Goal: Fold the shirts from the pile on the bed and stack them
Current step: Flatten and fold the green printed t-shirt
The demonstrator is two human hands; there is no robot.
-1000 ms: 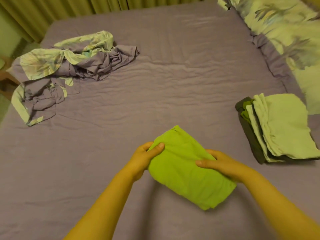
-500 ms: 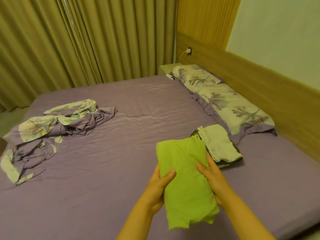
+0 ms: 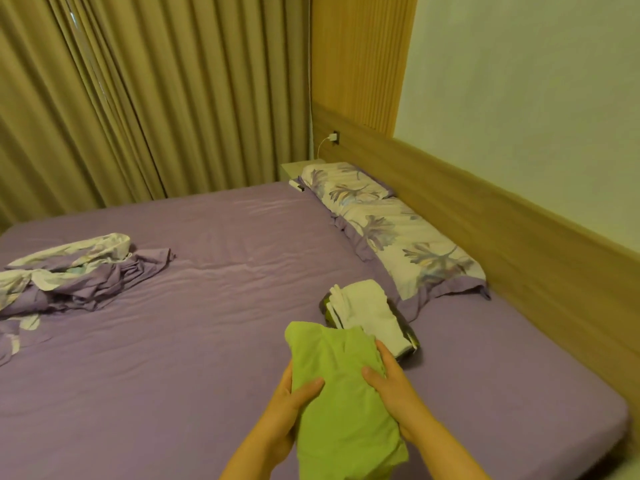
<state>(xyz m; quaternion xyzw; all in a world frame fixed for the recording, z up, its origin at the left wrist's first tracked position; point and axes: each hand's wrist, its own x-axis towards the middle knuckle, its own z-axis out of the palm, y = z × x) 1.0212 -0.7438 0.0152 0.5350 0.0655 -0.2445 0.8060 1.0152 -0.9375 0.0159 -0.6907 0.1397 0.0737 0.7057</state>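
Note:
A folded lime-green shirt (image 3: pixel 341 403) is held up above the purple bed (image 3: pixel 207 341), near its front edge. My left hand (image 3: pixel 291 407) grips the shirt's left side, thumb on top. My right hand (image 3: pixel 389 386) grips its right side, thumb across the front. Just beyond the shirt lies the stack of folded shirts (image 3: pixel 367 315), a white one on top and a dark one at the bottom. The shirt's far end overlaps the stack's near corner in the view.
A crumpled purple and floral bedcover (image 3: pixel 72 271) lies at the left of the bed. Floral pillows (image 3: pixel 388 230) run along the wooden headboard (image 3: pixel 519 258) on the right. Curtains (image 3: pixel 138 98) hang behind; a small bedside table (image 3: pixel 294 168) stands in the corner.
Both hands lifted the green shirt off the bed and carried it toward the stack. The view tilted up and swung right, bringing the headboard and wall into sight.

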